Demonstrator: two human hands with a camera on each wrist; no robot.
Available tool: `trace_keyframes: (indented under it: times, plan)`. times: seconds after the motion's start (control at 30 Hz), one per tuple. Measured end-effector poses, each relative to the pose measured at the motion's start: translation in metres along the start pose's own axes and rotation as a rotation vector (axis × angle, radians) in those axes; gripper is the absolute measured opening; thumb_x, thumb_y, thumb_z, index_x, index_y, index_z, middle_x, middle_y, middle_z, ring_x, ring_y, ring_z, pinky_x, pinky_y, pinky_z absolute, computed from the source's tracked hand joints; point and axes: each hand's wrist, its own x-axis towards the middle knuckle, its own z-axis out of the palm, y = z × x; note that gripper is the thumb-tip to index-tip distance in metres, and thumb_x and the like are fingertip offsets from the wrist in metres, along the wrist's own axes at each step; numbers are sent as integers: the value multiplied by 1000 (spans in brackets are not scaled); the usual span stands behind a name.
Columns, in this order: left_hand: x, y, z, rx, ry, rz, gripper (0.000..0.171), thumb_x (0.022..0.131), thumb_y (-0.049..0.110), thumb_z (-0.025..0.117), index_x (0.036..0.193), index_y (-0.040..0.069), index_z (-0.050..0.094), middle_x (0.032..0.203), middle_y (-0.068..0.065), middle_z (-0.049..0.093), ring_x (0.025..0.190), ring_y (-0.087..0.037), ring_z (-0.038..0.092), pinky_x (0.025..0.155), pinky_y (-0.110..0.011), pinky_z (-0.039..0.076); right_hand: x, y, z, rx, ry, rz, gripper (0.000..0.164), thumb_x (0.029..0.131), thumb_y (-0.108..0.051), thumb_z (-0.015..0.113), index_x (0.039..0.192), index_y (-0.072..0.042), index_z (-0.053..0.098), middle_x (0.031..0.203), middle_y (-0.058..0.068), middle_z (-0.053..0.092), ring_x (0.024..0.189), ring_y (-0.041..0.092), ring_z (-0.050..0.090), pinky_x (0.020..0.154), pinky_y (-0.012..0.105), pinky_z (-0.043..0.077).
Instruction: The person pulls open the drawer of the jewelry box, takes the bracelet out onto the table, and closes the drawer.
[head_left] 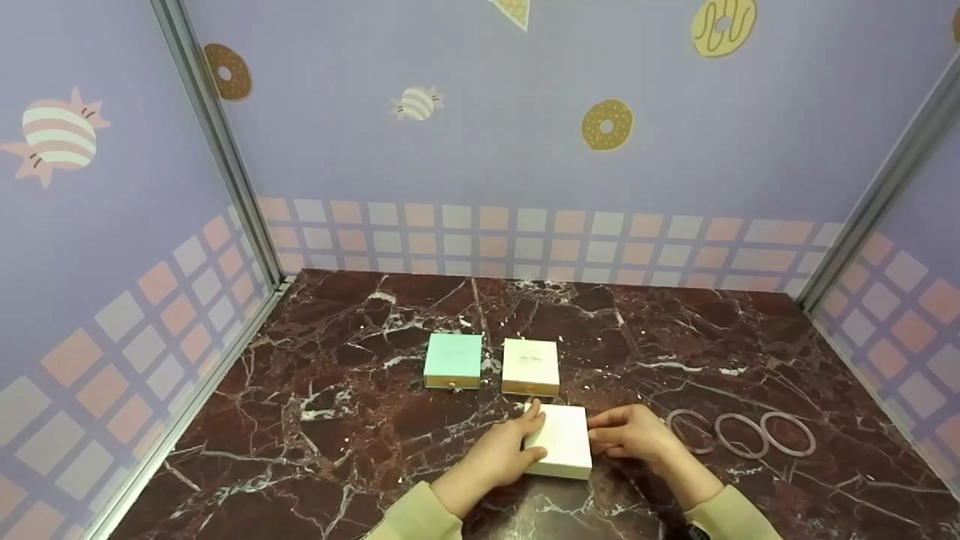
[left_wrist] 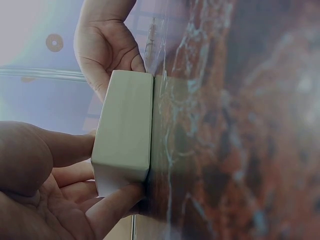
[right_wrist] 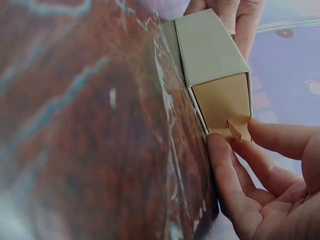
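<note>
A small white drawer box (head_left: 559, 442) lies on the dark marbled table, close to the person. From its left side my left hand (head_left: 506, 450) grips it, thumb on the near part of the lid and a finger on the far part. At the opposite end, my right hand (head_left: 626, 433) has its thumb and fingers at the box's tan drawer front (right_wrist: 222, 100), around a small pull tab (right_wrist: 234, 131). The drawer looks pushed in. In the left wrist view the box's plain side (left_wrist: 125, 120) shows between both hands.
Behind the box stand a mint-green drawer box (head_left: 454, 360) and a cream drawer box (head_left: 531, 366), side by side. Three pale bangles (head_left: 741, 436) lie to the right of my right hand. Patterned panels (head_left: 480, 150) enclose the table at the back and sides.
</note>
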Motion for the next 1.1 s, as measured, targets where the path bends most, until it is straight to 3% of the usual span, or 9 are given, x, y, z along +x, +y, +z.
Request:
trace_keyframes:
  times: [0.3,0.5,0.63,0.77,0.9,1.1]
  plan:
    - [0,0,-1,3,-17,-6,59,99,21,68,152,2,48,168,-10,32,148,-34,44,123,-48,38,2,1,-3,56,-8,9,40,99,-10,66,127,17,61,97,7,80,81,10,76,69,20,63]
    - [-2,-1,0,7,-3,7,63,98,27,70,152,2,48,167,-11,33,147,-36,46,122,-48,40,4,1,-2,80,70,-22,44,102,-14,62,135,15,56,124,22,71,106,18,73,89,33,64]
    - [-1,0,0,11,4,15,77,89,30,81,151,0,48,166,-14,34,146,-38,47,122,-46,40,6,3,-1,96,12,-66,52,103,-18,61,143,12,50,143,28,58,118,19,64,99,37,59]
    - [0,1,1,17,-6,-7,85,82,27,87,153,1,47,167,-12,33,147,-37,46,122,-45,41,8,6,-2,130,-85,-129,56,103,-14,59,148,14,42,147,28,54,114,13,64,96,29,57]
    - [0,2,1,20,-13,-31,84,83,22,87,153,3,46,169,-10,31,148,-35,45,122,-45,41,10,9,-2,161,-157,-184,58,102,-10,58,150,16,38,142,25,59,109,9,67,94,23,59]
    - [1,2,2,12,-15,-48,82,83,21,85,154,4,46,169,-8,31,149,-33,43,123,-46,39,9,10,-1,129,-160,-209,56,101,-8,59,147,17,41,127,15,68,96,6,68,83,18,59]
